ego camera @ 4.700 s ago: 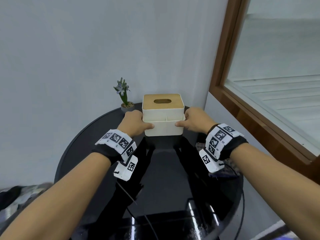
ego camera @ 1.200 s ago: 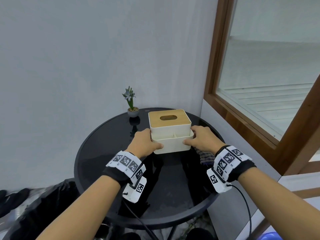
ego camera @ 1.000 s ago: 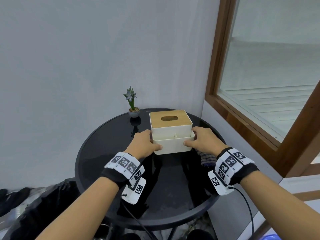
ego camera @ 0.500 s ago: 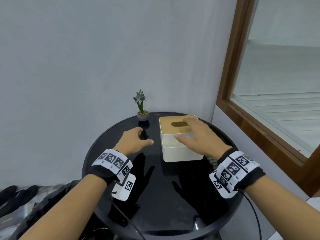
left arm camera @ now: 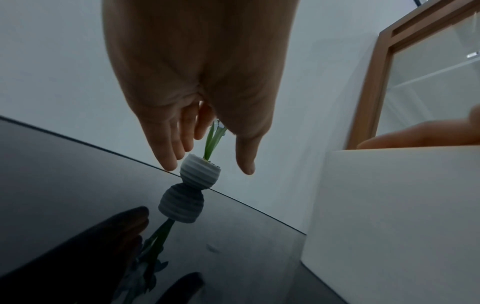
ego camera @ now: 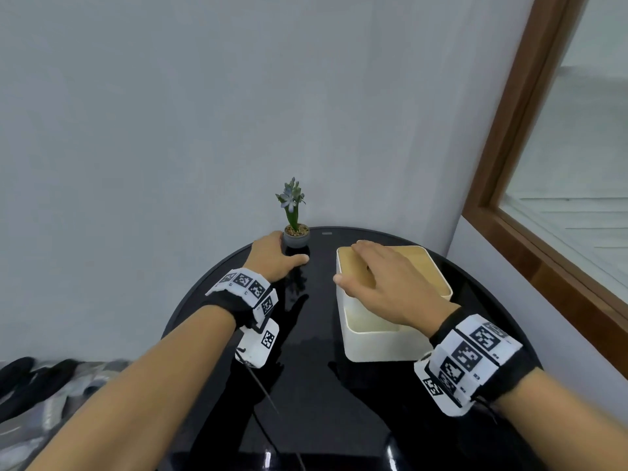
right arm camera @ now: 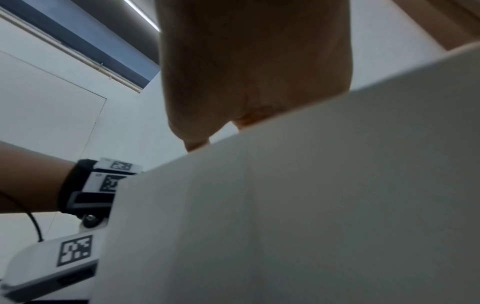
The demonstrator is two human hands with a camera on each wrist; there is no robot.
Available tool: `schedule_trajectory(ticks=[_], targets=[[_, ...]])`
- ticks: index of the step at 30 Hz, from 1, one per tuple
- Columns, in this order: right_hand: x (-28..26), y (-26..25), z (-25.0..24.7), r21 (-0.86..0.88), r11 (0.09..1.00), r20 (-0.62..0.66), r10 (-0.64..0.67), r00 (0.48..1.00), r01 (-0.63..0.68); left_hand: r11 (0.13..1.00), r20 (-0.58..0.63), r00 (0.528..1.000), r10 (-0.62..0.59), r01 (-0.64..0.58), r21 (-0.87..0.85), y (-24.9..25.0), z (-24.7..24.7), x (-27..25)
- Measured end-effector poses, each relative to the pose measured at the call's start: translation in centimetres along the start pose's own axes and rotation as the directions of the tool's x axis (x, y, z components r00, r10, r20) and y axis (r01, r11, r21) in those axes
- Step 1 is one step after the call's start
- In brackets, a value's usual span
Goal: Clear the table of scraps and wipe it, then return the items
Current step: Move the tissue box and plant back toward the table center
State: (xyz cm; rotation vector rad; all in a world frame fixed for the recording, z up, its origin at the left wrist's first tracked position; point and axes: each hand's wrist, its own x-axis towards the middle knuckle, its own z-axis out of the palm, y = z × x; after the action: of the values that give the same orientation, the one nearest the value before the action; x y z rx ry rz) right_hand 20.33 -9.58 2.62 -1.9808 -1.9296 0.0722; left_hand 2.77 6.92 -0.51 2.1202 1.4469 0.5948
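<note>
A white tissue box [ego camera: 384,345] with a wooden lid [ego camera: 428,270] stands on the right half of the round black table [ego camera: 306,385]. My right hand [ego camera: 380,280] lies flat on the lid with straight fingers; the right wrist view shows mostly the box wall [right arm camera: 285,205]. A small potted plant [ego camera: 296,234] in a ribbed grey pot [left arm camera: 200,174] stands at the table's far edge. My left hand [ego camera: 277,254] reaches around it. Its fingers [left arm camera: 168,158] are straight beside the pot's left side, and its thumb [left arm camera: 245,164] stays apart on the right.
A grey wall rises close behind the table. A wood-framed window [ego camera: 509,130] fills the right side. Dark shoes and fabric [ego camera: 34,379] lie on the floor at lower left. The glossy tabletop reflects the hands and the pot.
Both hands have let go of the tissue box's sides. The left hand has moved forward to the plant pot. The right hand has moved up onto the lid.
</note>
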Motion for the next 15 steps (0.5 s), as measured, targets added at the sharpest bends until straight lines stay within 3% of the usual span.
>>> schedule_trajectory(ticks=[6,15], targets=[[-0.2,-0.2,0.8,-0.045,0.999,-0.024,0.005,1.000,-0.006,0.995,0.030,0.998,-0.050,0.047,0.089,-1.4,0.6,4.1],[0.2,0.2,1.5,-0.010,1.000,-0.062,0.027,0.998,-0.028,0.995,0.043,0.995,-0.091,0.089,0.048,-2.1,1.8,7.6]])
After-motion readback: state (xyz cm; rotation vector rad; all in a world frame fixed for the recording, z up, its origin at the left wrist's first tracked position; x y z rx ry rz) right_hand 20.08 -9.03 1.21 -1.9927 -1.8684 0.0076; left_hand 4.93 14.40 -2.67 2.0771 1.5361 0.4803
